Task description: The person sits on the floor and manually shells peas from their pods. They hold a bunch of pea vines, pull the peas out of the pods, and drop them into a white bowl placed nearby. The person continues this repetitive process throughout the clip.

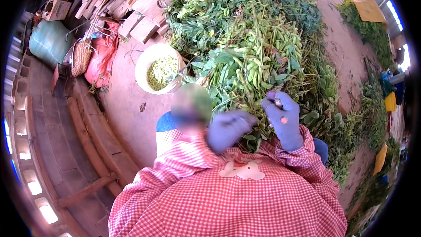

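Observation:
My left hand [230, 130], in a blue-grey glove, is blurred over the near edge of a heap of uprooted bean plants [227, 19]. Whether it holds a stem cannot be made out. To its right is my right hand [283, 120], gloved alike, with a hole in the back of the glove and the fingers bent close to the stalks. Any grip there is hidden. Plump green pods [255, 69] hang thickly on the stems just beyond both hands. Left of the heap stands a cream plastic bucket [140, 69], partly filled with picked green pods or beans [161, 72].
Wooden boards and blocks [144, 28] lie at the far left, near a red plastic sack [103, 59], a woven basket [81, 58] and a large green sack [51, 42]. Timber poles [88, 138] edge the left side. More greenery [368, 33] lies along the right, beneath a yellow sack [366, 5].

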A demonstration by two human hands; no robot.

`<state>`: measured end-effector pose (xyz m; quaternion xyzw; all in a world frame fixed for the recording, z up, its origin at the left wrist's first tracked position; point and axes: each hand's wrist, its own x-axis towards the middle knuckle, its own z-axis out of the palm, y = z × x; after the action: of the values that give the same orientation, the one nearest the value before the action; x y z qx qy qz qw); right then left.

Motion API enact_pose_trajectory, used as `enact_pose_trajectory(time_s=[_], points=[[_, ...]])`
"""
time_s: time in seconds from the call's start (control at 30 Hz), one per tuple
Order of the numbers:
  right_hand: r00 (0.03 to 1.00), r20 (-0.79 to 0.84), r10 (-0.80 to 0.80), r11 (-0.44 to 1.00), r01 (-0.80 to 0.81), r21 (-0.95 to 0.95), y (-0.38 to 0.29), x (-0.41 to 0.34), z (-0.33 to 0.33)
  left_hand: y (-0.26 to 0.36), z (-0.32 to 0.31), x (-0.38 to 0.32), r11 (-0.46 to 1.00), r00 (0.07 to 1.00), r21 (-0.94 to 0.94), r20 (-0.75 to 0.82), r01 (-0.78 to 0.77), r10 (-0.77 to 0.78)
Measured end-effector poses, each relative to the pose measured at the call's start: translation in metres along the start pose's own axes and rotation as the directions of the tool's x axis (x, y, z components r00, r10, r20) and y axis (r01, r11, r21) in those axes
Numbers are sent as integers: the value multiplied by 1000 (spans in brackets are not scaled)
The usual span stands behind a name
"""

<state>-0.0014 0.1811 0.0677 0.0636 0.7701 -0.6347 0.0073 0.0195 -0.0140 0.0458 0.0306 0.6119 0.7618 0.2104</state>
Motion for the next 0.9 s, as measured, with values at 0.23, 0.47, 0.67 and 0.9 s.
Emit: enact_pose_trajectory(time_s=[0.23,0.47,0.67,0.9], points=[[894,170,-414,815,447,-368,7,-36,3,-12,31,28,759,957,-589,94,277,-276],[873,407,269,872,-400,282,4,-32,-25,-20,19,21,872,951,-381,138,309,-277],[847,456,274,889,-403,215,2,-29,-25,-15,17,26,979,976,136,137,150,-169],[807,550,214,897,-385,216,10,-27,-24,-10,10,29,663,933,657,274,-359,233]])
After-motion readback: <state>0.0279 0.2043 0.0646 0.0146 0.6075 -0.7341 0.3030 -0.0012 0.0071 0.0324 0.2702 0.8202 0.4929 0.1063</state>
